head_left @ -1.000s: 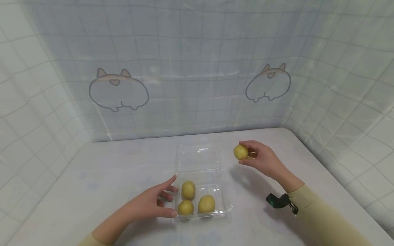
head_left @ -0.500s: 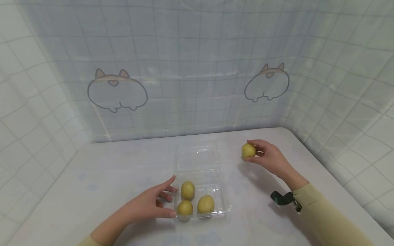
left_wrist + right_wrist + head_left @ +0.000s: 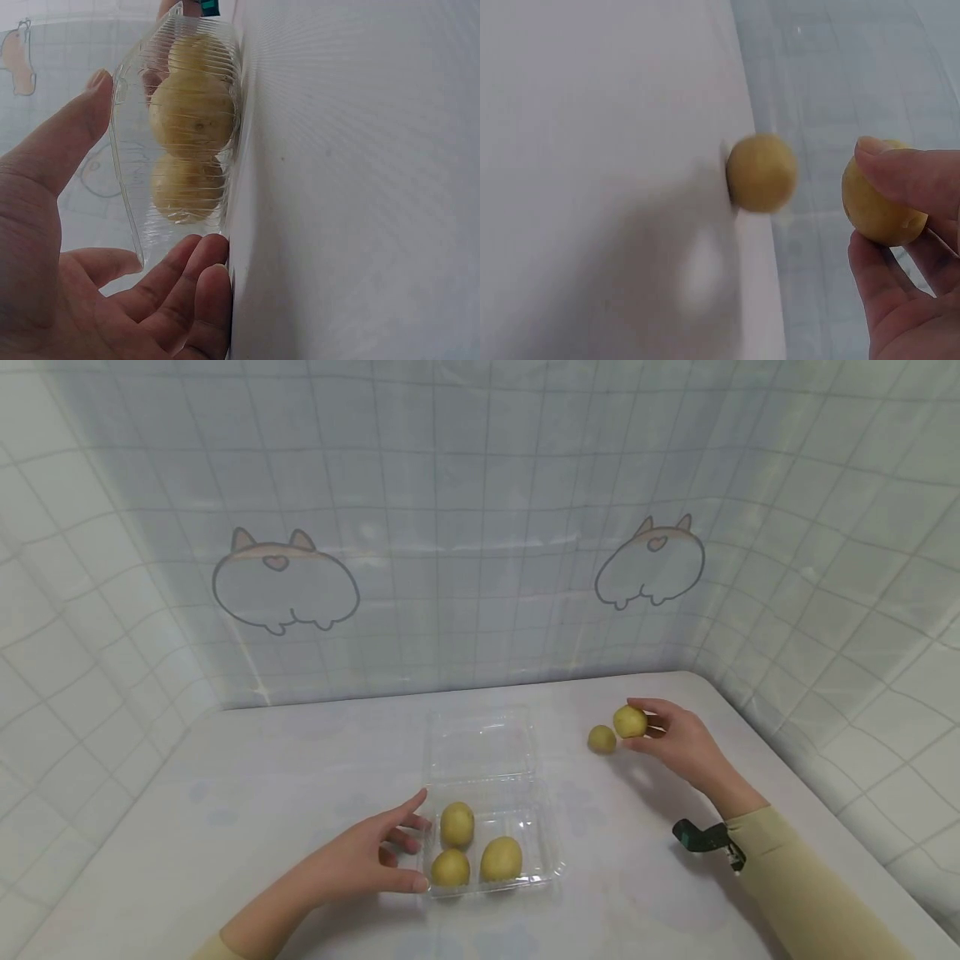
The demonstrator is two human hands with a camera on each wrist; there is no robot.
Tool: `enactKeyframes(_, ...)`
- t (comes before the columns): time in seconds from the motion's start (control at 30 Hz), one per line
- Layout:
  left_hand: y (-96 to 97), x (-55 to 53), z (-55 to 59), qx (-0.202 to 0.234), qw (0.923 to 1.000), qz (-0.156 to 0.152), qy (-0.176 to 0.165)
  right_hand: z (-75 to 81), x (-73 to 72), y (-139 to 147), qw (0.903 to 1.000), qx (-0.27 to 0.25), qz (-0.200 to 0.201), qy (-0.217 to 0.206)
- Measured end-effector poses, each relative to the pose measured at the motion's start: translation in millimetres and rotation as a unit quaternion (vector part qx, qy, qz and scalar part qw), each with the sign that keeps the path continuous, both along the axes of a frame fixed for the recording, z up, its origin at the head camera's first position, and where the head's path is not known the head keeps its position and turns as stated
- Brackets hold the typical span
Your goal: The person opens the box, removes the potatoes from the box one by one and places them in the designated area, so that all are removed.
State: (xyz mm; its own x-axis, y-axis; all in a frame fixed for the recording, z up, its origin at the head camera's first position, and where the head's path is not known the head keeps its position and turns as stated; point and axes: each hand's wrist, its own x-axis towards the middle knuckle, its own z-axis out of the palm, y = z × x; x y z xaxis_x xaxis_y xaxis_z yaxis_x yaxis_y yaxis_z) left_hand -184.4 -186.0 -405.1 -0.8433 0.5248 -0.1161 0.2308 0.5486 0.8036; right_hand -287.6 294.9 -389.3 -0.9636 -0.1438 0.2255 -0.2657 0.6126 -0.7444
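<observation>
In the head view my right hand holds a yellow potato above the table, pinched between thumb and fingertips; the right wrist view shows the same potato in the fingers. Just left of it, a second potato rests on the table. Beside the left wall of a clear plastic clamshell box, my left hand spreads its fingers, with the thumb tip at the front corner. Inside the box lie three potatoes. From the left wrist, they show through the ribbed wall.
The box's clear lid lies folded back behind it on the white table. A grid-patterned curtain with cartoon animal drawings surrounds the back and sides. A dark green and black wrist camera sits at the right sleeve.
My right hand has moved right with its potato, and the potato on the table, earlier hidden behind the held one, now shows. The left hand and box stay in place.
</observation>
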Motion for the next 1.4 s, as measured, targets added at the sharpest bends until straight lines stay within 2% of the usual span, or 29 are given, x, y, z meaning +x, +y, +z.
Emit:
enactKeyframes(0.53,0.3,2.4,1.7,0.002,1.0,-0.002,-0.003,-21.6,-10.3,29.1,0.9981,0.028,-0.043,-0.032)
enactKeyframes(0.87,1.4,2.1,2.1,0.0,1.0,-0.002,-0.006,-30.7,-12.7,39.7,0.9965,0.053,-0.044,-0.047)
enactKeyframes(1.4,3.1,2.7,4.0,-0.011,0.9999,0.005,-0.004,-30.7,-12.5,43.9,0.997,0.049,-0.03,-0.051)
